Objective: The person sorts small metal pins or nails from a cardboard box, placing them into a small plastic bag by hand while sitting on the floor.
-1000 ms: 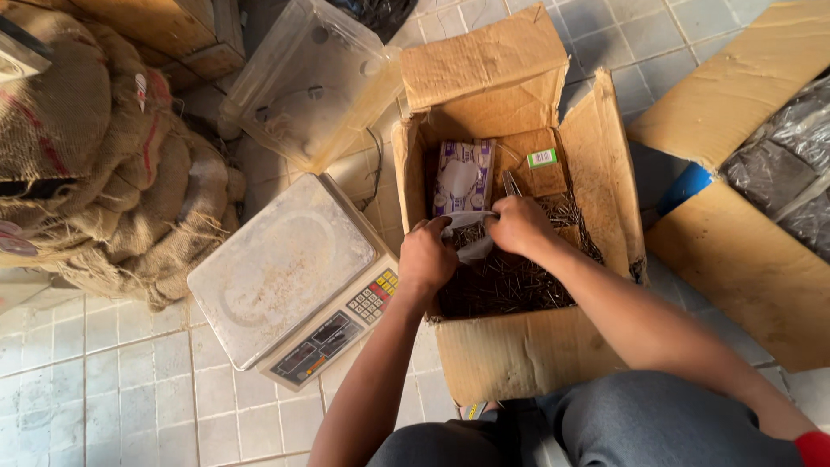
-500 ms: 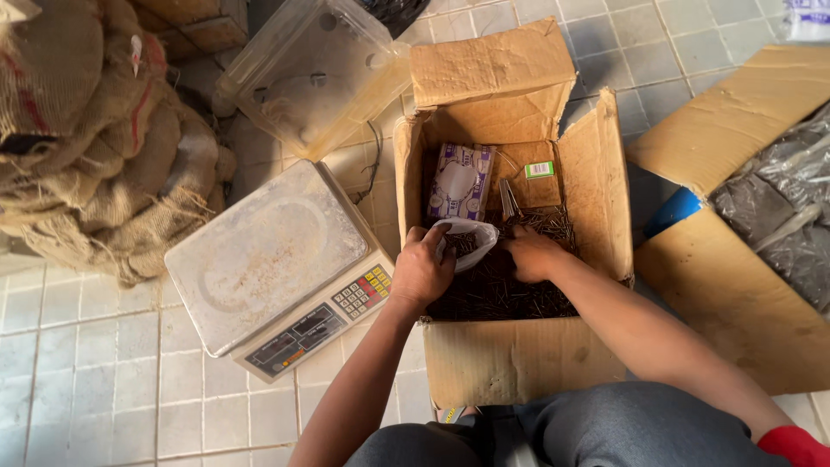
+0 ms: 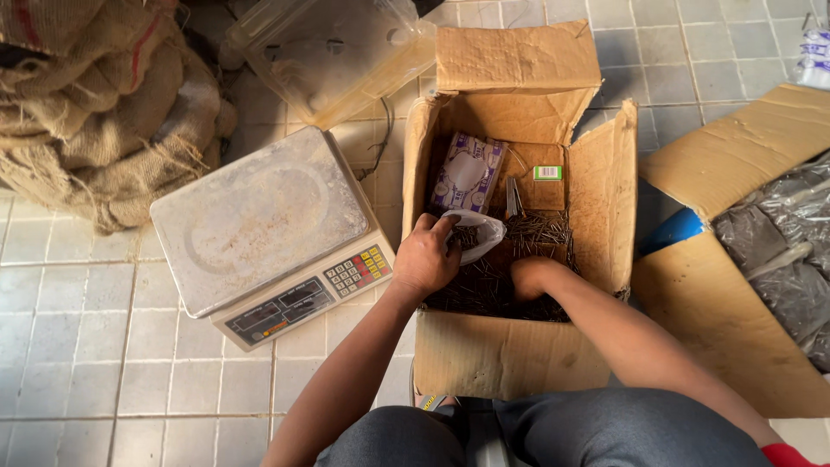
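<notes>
An open cardboard box (image 3: 605, 199) stands on the tiled floor, its bottom covered with dark loose nails (image 3: 536, 233). My left hand (image 3: 425, 258) holds a small clear plastic bag (image 3: 481, 232) open over the nails, with some nails inside it. My right hand (image 3: 529, 278) is down in the nail pile, fingers buried and curled in the nails. A purple-and-white packet (image 3: 467, 173) leans against the box's back wall.
A digital weighing scale (image 3: 259, 225) with a metal platter sits left of the box. Burlap sacks (image 3: 95, 104) lie at the far left, a clear plastic bin (image 3: 328, 52) behind the scale. Another cardboard box (image 3: 743, 156) with dark plastic-wrapped goods stands at the right.
My right hand left the bag and dropped into the nail pile. My left hand kept hold of the bag, which now hangs open at the box's left side.
</notes>
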